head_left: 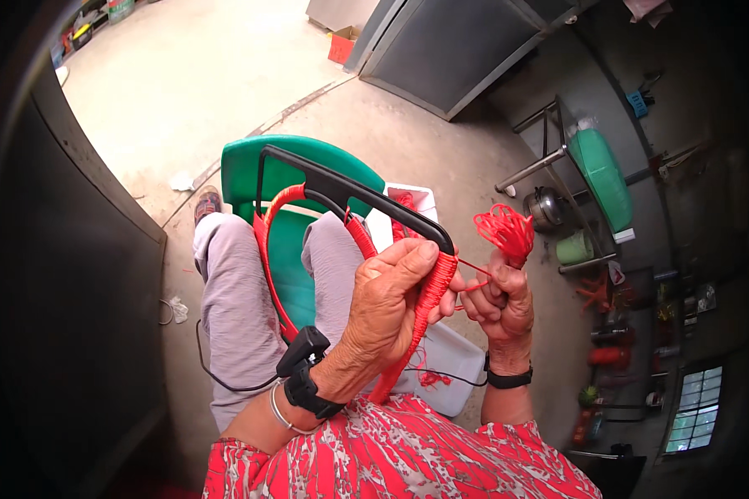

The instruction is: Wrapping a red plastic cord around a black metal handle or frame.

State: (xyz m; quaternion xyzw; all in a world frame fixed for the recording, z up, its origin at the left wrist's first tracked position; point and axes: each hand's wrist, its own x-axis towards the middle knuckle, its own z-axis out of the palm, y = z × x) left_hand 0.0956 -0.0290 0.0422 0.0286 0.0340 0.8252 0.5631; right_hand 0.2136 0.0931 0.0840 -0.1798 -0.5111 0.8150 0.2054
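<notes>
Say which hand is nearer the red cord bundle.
Right. The right hand grips the red cord bundle, its loops above the fist; the left hand is apart, to its left, holding the red-wrapped frame.

The left hand (381, 303) grips a partly red-wrapped black tubular frame (370, 200). The right hand (505, 306) holds a looped red cord bundle (506, 231).

Beyond the green chair (245, 170) we have open floor (324, 108) where our hands (379, 312) could pass; over it the red-wrapped frame (434, 291) blocks us, right of it a white box (379, 229) and metal rack (531, 170), left of it our leg (237, 279).
</notes>
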